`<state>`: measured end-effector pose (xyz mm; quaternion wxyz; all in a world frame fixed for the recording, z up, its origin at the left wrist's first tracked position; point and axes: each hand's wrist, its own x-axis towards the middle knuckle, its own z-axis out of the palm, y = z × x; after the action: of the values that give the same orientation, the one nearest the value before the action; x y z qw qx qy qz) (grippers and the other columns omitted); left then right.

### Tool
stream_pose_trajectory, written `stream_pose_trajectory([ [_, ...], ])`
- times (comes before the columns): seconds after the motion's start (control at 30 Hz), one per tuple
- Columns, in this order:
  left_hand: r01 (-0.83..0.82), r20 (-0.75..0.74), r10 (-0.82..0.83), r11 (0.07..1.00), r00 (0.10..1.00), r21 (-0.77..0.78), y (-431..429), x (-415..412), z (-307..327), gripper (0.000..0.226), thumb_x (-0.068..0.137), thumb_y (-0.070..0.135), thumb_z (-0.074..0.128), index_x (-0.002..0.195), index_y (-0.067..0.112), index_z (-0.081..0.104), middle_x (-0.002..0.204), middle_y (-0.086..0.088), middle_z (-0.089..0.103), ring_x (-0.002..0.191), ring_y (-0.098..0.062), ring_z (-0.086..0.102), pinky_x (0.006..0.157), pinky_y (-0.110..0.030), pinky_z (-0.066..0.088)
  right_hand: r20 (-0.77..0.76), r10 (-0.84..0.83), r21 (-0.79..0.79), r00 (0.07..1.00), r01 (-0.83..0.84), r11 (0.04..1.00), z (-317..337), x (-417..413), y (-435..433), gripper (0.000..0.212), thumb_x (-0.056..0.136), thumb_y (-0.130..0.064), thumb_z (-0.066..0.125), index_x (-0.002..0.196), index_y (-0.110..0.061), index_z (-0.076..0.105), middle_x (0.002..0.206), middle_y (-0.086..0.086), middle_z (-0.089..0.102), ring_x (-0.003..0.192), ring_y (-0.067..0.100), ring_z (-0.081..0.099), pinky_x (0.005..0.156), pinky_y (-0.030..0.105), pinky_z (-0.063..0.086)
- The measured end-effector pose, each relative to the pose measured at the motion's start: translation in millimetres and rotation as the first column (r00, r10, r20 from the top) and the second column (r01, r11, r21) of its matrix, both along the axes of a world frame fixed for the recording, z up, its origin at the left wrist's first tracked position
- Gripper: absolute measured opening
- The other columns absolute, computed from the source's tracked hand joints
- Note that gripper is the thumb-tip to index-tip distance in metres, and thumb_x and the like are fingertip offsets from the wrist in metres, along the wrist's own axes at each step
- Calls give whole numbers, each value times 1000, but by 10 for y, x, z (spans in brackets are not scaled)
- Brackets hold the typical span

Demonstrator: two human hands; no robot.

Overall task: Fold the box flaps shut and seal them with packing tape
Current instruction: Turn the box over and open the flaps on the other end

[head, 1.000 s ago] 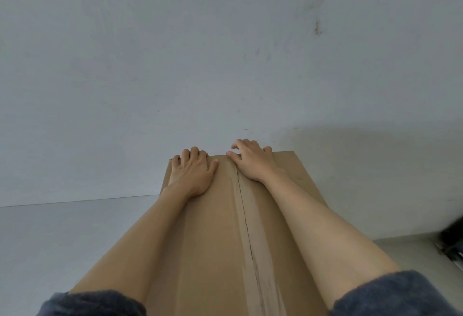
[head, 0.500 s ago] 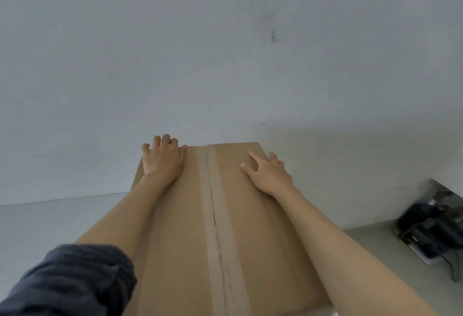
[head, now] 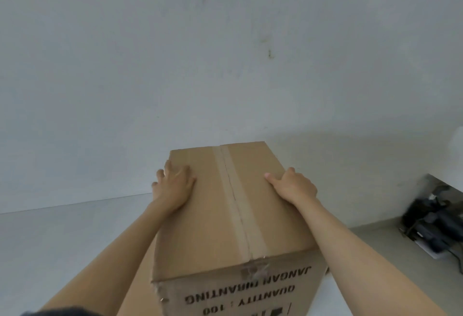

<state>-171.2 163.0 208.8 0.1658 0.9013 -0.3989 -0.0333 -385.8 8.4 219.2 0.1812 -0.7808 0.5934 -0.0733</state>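
- Clearly the box (head: 213,228) stands on a pale surface near the wall, flaps folded flat, a strip of tape (head: 233,203) running the whole centre seam from far edge to near edge
- So the step in hand looks like pressing down and checking the seal; judgement only
- To do it well, keep both palms spread so the flaps stay level; rub along the tape, not only beside it; press the near end, where the tape looks wrinkled over the front face
- Your left hand (head: 174,185) lies flat on the top left flap; fingers (head: 168,165) straight and spread, holding nothing; the outer ones reach past the left edge
- Your right hand (head: 294,188) sits at the right top edge; thumb (head: 269,176) stretched on the flap; the other fingers bend over the edge onto the side, tips hidden, so grip strength is unclear
- Neither hand touches the tape; both are apart from it, one each side
- Dark gear (head: 433,223) lies well apart on the right; too blurred to name
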Motion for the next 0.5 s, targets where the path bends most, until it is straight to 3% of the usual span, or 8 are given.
stream_pose_trajectory([
  [0.13,-8,-199,3,1000,980,-22,407,-273,-24,59,94,53,37,143,20,26,140,-23,32,125,-42,39,102,-48,35,-32,-107,-27,994,106,994,33,-188,328,81,85,-72,40,134,-7,42,131,13,55,118,32,55,86,36,43],
  [0.3,-22,-397,-11,997,918,-78,758,-438,-139,76,88,65,41,148,32,10,139,-19,43,118,-39,51,96,-43,42,-44,-165,22,985,166,986,2,-588,676,82,78,-81,37,116,-12,58,111,8,63,101,30,61,74,33,44],
  [0.5,-26,-360,-39,984,932,-174,1030,-491,-101,72,90,61,43,147,24,20,140,-13,47,123,-35,47,97,-39,37,281,-159,117,946,131,984,-127,-833,992,71,75,-72,56,113,-12,62,107,4,67,92,25,62,77,34,50],
])
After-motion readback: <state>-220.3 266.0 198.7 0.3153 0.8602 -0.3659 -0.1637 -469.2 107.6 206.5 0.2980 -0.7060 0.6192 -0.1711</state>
